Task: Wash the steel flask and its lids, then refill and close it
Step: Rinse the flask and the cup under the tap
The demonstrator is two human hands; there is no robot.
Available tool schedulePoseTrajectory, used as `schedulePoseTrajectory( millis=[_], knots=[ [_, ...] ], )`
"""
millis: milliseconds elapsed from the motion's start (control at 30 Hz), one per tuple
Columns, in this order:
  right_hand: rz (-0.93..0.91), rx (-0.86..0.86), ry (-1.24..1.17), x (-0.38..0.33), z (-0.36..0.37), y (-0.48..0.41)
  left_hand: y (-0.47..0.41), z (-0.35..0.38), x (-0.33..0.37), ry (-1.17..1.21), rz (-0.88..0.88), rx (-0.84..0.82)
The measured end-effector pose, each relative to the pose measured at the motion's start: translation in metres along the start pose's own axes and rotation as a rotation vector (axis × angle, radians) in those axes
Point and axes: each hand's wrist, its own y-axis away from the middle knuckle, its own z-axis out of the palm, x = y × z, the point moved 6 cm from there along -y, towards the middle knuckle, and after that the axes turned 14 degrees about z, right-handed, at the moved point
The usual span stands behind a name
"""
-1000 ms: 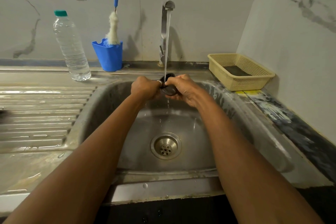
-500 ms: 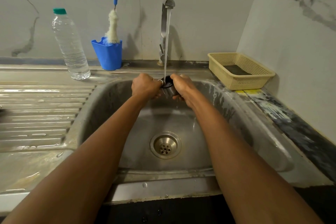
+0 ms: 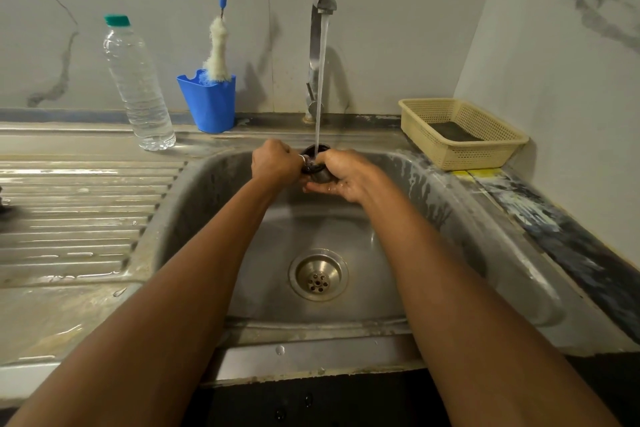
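Lid [image 3: 317, 170] now sits in upturned right hand [image 3: 346, 177].

A single head-worn view looks forward and down, close over the sink [image 3: 259, 295].

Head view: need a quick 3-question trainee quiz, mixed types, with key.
1. True or false: water from the tap is falling onto the lid.
2. What stands in the blue holder? A sponge, B brush, C knife.
3. Fill in: the basket sits on the person's ___ side of the sink.
Key: 1 true; 2 B; 3 right.
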Motion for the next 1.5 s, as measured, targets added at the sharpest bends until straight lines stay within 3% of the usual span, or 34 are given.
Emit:
schedulePoseTrajectory(
  millis=[133, 233, 367, 567, 700, 800, 933, 1167, 1300, 1500],
  knots=[
    [-0.29, 0.187, 0.338, -0.013, -0.007, 0.005, 0.003, 0.001, -0.001, 0.025, -0.007, -0.096],
    [-0.472, 0.229, 0.442, -0.023, -0.004, 0.008, 0.005, 0.005, 0.0, 0.101, -0.033, -0.153],
    [-0.598, 0.312, 0.55, -0.029, -0.001, 0.009, 0.005, 0.01, 0.005, 0.137, -0.027, -0.205],
    [-0.687, 0.401, 0.514, -0.036, -0.006, 0.011, 0.005, 0.016, 0.01, 0.195, 0.003, -0.215],
    [-0.605, 0.415, 0.445, -0.035, -0.015, 0.009, 0.002, 0.012, 0.011, 0.204, 0.017, -0.138],
    [-0.411, 0.416, 0.338, -0.027, -0.024, -0.001, 0.005, 0.005, 0.017, 0.168, 0.069, -0.056],
    [-0.154, 0.326, 0.158, -0.014, -0.025, -0.003, 0.006, -0.001, 0.025, 0.14, 0.2, 0.031],
    [0.018, 0.114, 0.076, -0.004, -0.015, 0.0, 0.006, -0.01, 0.026, 0.085, 0.199, 0.059],
    [-0.028, -0.101, -0.065, -0.006, -0.004, -0.001, 0.002, -0.015, 0.019, 0.016, 0.121, 0.07],
    [-0.132, -0.279, -0.024, -0.011, 0.003, 0.009, -0.002, -0.02, 0.017, 0.072, 0.039, 0.015]
  ],
)
